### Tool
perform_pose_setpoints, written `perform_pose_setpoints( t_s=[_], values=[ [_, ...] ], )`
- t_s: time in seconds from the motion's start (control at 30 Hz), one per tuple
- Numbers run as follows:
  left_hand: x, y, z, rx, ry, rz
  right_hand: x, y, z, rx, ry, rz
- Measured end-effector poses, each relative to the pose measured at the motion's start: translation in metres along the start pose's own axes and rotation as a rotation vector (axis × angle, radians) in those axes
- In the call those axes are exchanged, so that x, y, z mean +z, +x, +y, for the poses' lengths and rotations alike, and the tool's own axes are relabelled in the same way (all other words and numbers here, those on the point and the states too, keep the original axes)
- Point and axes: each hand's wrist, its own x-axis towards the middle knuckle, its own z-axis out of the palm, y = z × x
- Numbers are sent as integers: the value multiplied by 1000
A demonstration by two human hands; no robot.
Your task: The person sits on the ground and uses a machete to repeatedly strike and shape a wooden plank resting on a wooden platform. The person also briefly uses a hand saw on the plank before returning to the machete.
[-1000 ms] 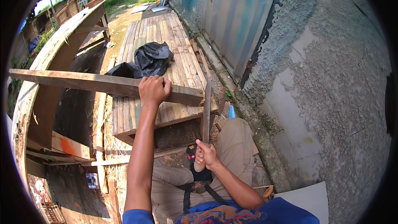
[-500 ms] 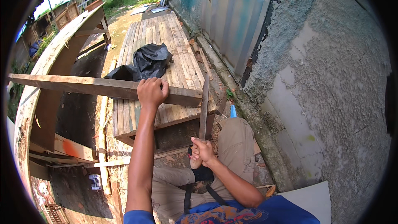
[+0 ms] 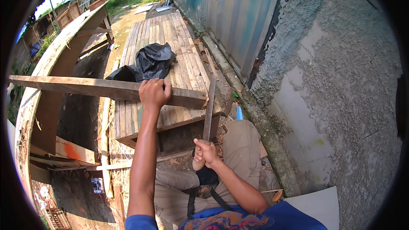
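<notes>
Wooden beam (image 3: 98, 87): across the table (image 3: 158, 30)'s near end, clasped by my left hand (image 3: 154, 94); long blade (image 3: 208, 117): at the table's near right corner, handle (image 3: 198, 165) gripped in my right hand (image 3: 205, 152)

Left hand (image 3: 154, 93): is clasping a wooden beam (image 3: 106, 88) near its right end.
Right hand (image 3: 205, 152): is gripping the wooden handle (image 3: 198, 164) of a long blade (image 3: 208, 113).
Blade: is pointing away, just beside the beam's end; contact unclear.
Slatted bench (image 3: 183, 55): is bearing a crumpled black bag (image 3: 154, 61).
Rough wall (image 3: 341, 76): is standing right.
</notes>
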Motion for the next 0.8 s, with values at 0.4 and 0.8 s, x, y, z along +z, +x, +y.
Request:
perform_pose_setpoints(
  t_s=[0.4,0.8],
  values=[
    [1,2,-4,10,-4,25,16,-21,-99,-982,266,86],
    [-1,-2,-7,18,20,26,13,-35,-96,-672,234,-18]
  ],
)
